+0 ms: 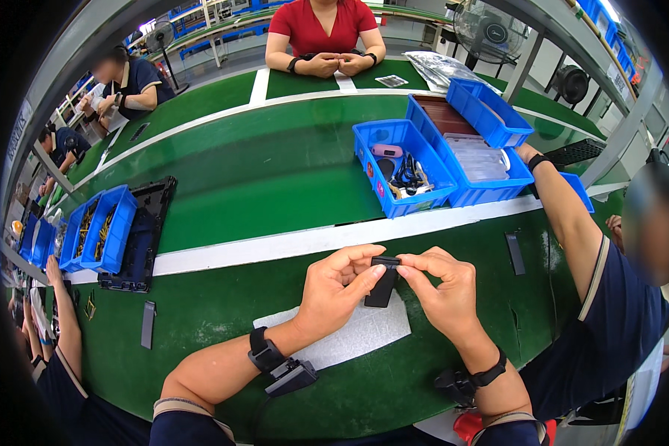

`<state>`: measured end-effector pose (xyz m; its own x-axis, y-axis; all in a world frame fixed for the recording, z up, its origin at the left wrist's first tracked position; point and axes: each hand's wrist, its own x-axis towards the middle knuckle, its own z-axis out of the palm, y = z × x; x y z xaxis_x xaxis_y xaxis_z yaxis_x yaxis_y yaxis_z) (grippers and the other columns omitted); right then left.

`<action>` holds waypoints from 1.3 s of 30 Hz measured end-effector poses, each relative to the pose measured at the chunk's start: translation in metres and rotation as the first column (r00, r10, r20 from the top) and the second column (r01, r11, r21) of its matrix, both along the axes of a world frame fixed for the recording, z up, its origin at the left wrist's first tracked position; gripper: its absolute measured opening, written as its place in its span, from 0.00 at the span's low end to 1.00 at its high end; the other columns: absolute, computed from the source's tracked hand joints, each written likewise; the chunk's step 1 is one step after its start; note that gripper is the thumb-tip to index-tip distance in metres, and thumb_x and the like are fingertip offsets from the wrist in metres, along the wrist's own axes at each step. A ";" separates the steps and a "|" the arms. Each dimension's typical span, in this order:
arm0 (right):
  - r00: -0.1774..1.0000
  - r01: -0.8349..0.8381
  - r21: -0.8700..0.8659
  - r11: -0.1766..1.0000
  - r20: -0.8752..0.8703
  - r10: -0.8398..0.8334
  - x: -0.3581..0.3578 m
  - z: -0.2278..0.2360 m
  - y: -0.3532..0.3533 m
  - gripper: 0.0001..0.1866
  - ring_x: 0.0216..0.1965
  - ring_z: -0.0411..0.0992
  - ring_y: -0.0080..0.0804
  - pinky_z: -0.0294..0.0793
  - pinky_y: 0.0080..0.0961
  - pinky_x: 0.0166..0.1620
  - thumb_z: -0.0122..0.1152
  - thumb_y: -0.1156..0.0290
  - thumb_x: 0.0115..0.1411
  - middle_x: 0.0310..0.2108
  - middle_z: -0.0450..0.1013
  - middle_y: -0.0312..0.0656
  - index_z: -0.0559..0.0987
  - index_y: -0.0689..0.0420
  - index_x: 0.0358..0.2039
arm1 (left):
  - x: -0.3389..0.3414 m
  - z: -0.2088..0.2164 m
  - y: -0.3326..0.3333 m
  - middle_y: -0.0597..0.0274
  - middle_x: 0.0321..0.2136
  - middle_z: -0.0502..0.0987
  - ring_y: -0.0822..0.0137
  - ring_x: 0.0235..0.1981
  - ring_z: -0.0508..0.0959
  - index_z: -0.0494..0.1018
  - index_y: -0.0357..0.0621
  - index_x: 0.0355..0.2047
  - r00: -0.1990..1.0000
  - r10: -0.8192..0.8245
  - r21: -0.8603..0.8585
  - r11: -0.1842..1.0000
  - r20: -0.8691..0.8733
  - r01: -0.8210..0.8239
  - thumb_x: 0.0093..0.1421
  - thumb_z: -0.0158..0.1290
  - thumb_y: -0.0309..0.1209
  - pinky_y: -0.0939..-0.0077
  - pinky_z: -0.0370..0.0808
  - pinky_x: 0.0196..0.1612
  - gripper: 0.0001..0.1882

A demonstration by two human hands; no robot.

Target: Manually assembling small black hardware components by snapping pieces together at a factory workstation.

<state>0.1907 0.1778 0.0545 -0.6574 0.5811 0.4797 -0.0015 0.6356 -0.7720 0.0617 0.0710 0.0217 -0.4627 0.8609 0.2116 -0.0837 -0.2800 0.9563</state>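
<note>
Black slab (379, 291) | over far part of white sheet (368, 331), contact unclear | left hand (334, 288) and right hand (447, 296) pinched its far end | step: seemingly working that end | next move probably called for steady fingertips

The navy sleeves (189, 430) are beige-edged, the wrist straps (259, 346) black.

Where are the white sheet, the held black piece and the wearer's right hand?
White sheet (353, 334): head view, its middle.
Black piece (380, 293): head view, its lower part.
Right hand (446, 288): head view, back of hand.
</note>
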 end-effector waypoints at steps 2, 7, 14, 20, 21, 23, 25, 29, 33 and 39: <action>1.000 0.020 0.021 1.000 0.005 -0.020 -0.001 -0.001 -0.001 0.08 0.23 0.70 0.24 0.67 0.17 0.27 0.62 0.80 0.46 0.21 0.74 0.42 0.80 0.63 0.30 | 0.002 0.001 0.001 0.66 0.28 0.73 0.82 0.25 0.69 0.68 0.35 0.45 1.000 0.014 -0.003 1.000 0.025 -0.014 0.56 0.52 0.24 0.89 0.67 0.26 0.15; 0.992 0.031 -0.063 0.998 0.125 -0.023 -0.001 0.003 -0.005 0.08 0.22 0.72 0.26 0.70 0.20 0.26 0.57 0.77 0.51 0.22 0.75 0.45 0.79 0.63 0.32 | 0.001 0.002 0.001 0.64 0.30 0.75 0.82 0.26 0.71 0.67 0.35 0.45 0.995 0.057 -0.051 0.997 0.081 -0.053 0.56 0.52 0.25 0.88 0.69 0.26 0.17; 0.966 -0.056 -0.419 0.906 0.205 0.155 -0.002 -0.017 0.001 0.10 0.26 0.73 0.20 0.72 0.17 0.31 0.54 0.77 0.54 0.28 0.76 0.44 0.77 0.65 0.37 | -0.002 0.005 0.002 0.63 0.30 0.76 0.81 0.25 0.72 0.67 0.36 0.45 0.970 0.092 -0.144 0.988 0.225 -0.060 0.55 0.53 0.26 0.90 0.68 0.23 0.17; 0.974 -0.169 -0.631 0.757 0.013 0.228 -0.004 -0.018 -0.001 0.12 0.31 0.71 0.20 0.71 0.16 0.35 0.54 0.76 0.55 0.31 0.75 0.40 0.75 0.66 0.40 | -0.002 0.004 0.003 0.63 0.29 0.75 0.81 0.24 0.71 0.67 0.36 0.44 0.952 0.103 -0.148 0.987 0.288 -0.062 0.55 0.53 0.26 0.90 0.67 0.23 0.16; 0.973 -0.172 -0.631 0.756 0.014 0.232 -0.004 -0.016 -0.002 0.12 0.31 0.71 0.20 0.71 0.16 0.35 0.54 0.76 0.55 0.31 0.75 0.40 0.75 0.66 0.40 | -0.002 0.003 0.003 0.63 0.28 0.75 0.81 0.24 0.71 0.67 0.36 0.43 0.953 0.103 -0.142 0.988 0.286 -0.064 0.55 0.53 0.26 0.90 0.67 0.23 0.16; 0.980 -0.167 -0.700 0.694 -0.043 0.193 -0.006 -0.009 -0.006 0.13 0.33 0.71 0.20 0.71 0.17 0.37 0.55 0.77 0.55 0.35 0.74 0.42 0.74 0.66 0.41 | -0.002 0.003 0.003 0.63 0.28 0.75 0.81 0.24 0.71 0.68 0.36 0.43 0.952 0.110 -0.139 0.988 0.287 -0.072 0.55 0.53 0.26 0.90 0.67 0.23 0.15; 0.986 -0.161 -0.653 0.740 -0.075 0.149 -0.009 -0.015 -0.011 0.13 0.33 0.71 0.20 0.71 0.17 0.37 0.55 0.78 0.54 0.35 0.73 0.42 0.74 0.66 0.41 | -0.002 0.003 0.003 0.64 0.28 0.75 0.81 0.25 0.71 0.68 0.37 0.43 0.951 0.110 -0.135 0.988 0.288 -0.073 0.55 0.53 0.26 0.90 0.67 0.23 0.15; 0.990 -0.123 -0.518 0.847 -0.119 0.071 -0.012 -0.023 -0.013 0.13 0.32 0.71 0.21 0.72 0.17 0.36 0.57 0.79 0.52 0.34 0.73 0.42 0.74 0.66 0.40 | -0.002 0.002 0.003 0.65 0.28 0.76 0.81 0.26 0.72 0.68 0.38 0.43 0.962 0.106 -0.139 0.988 0.252 -0.072 0.55 0.53 0.26 0.90 0.68 0.24 0.15; 0.990 -0.106 -0.504 0.857 -0.136 0.042 -0.012 -0.031 -0.010 0.13 0.31 0.71 0.21 0.71 0.17 0.35 0.57 0.79 0.52 0.33 0.73 0.41 0.75 0.65 0.40 | -0.001 0.001 0.001 0.65 0.29 0.76 0.82 0.27 0.73 0.69 0.38 0.43 0.978 0.093 -0.129 0.989 0.186 -0.070 0.55 0.54 0.27 0.90 0.69 0.25 0.15; 0.996 -0.038 -0.365 0.930 -0.090 0.005 -0.012 -0.024 -0.014 0.13 0.29 0.71 0.21 0.72 0.17 0.32 0.57 0.80 0.50 0.30 0.73 0.41 0.76 0.63 0.39 | 0.000 0.001 0.001 0.65 0.29 0.76 0.82 0.28 0.73 0.70 0.38 0.41 0.978 0.096 -0.140 0.988 0.187 -0.070 0.55 0.54 0.27 0.90 0.69 0.25 0.14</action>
<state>0.1782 0.1634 0.0303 -0.6373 0.7133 0.2916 -0.0886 0.3081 -0.9472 0.0617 0.0723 0.0222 -0.5548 0.8320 -0.0014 -0.2520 -0.1665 0.9533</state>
